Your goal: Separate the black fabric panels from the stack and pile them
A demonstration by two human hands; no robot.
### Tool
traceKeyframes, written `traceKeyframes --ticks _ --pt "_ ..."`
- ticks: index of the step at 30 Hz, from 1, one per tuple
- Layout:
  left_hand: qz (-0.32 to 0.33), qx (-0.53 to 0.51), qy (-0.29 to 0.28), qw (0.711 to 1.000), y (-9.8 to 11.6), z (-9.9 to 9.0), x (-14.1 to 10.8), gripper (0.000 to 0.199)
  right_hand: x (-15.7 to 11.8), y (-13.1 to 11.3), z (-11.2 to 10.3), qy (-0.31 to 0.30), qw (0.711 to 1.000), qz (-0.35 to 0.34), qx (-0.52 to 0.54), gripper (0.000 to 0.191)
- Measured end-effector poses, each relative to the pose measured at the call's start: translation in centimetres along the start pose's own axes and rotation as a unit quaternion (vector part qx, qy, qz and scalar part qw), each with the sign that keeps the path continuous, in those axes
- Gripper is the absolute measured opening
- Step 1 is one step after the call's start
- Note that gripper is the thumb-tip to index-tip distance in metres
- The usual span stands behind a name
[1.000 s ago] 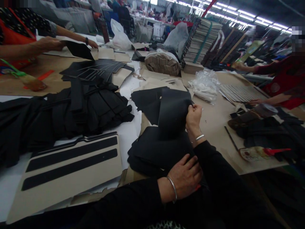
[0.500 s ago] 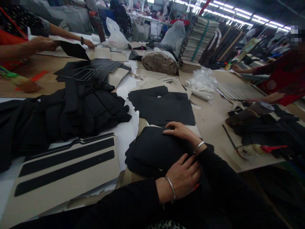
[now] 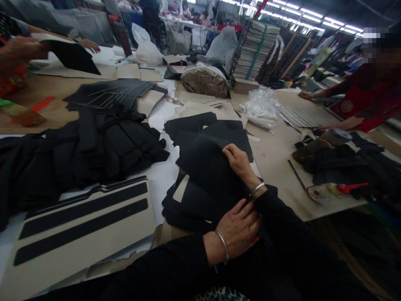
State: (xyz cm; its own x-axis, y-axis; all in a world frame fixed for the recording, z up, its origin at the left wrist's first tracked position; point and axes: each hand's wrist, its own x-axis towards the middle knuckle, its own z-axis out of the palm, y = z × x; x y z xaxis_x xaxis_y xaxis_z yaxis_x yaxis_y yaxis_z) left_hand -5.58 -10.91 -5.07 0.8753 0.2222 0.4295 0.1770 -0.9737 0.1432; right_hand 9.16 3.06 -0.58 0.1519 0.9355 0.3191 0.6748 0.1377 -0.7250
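Observation:
My right hand (image 3: 239, 163) pinches the far right edge of a black sheet (image 3: 203, 163), which is raised and slightly curved above other sheets. Below it lies a stack of black pieces with rounded corners (image 3: 178, 217); a beige patch shows among them. My left hand (image 3: 239, 230) rests with outstretched fingers on black material near my body, just below the right hand's wrist. Its thumb is hidden, and a small bit of orange (image 3: 255, 241) shows beside it. More flat black sheets (image 3: 233, 133) lie just beyond the raised one.
Left are beige boards with black strips (image 3: 84, 225) and a heap of black fabric pieces (image 3: 72, 146). To the right lie a bottle with a red nozzle (image 3: 326, 193) and a plastic-wrapped bundle (image 3: 261, 108). One co-worker's hand (image 3: 25, 52) holds a black sheet; another person stands right.
My right hand has lifted the top black sheet's edge off the stack, uncovering a beige patch beneath. My left hand has stayed in place. The view has shifted slightly.

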Motion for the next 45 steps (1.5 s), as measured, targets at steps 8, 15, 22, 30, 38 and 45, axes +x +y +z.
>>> traceKeyframes --ticks 8,15,22,30,38,45 --pt "0.004 0.003 -0.015 1.000 -0.1 0.7 0.0 0.041 5.9 0.9 1.3 0.234 0.930 0.213 0.186 0.017" --pt "0.000 -0.004 -0.009 1.000 -0.2 0.7 0.1 0.050 2.4 1.3 0.9 -0.077 0.946 0.227 0.219 0.033" --pt "0.001 0.006 -0.018 1.000 -0.1 0.3 -0.1 0.051 -2.5 1.1 -1.6 -0.307 0.948 0.084 -0.022 0.046" --pt "-0.004 0.016 -0.003 1.000 0.7 -0.6 -0.4 0.048 -3.3 3.0 0.9 -0.185 0.980 0.055 0.051 0.023" --pt "-0.220 0.086 0.053 0.970 1.7 -3.0 -7.5 0.057 -4.2 3.0 0.9 -0.037 0.987 0.004 0.157 0.037" --pt "-0.278 0.140 0.050 0.949 1.6 -2.4 -10.0 0.063 -0.7 2.1 -0.1 0.081 0.984 0.096 0.128 0.037"
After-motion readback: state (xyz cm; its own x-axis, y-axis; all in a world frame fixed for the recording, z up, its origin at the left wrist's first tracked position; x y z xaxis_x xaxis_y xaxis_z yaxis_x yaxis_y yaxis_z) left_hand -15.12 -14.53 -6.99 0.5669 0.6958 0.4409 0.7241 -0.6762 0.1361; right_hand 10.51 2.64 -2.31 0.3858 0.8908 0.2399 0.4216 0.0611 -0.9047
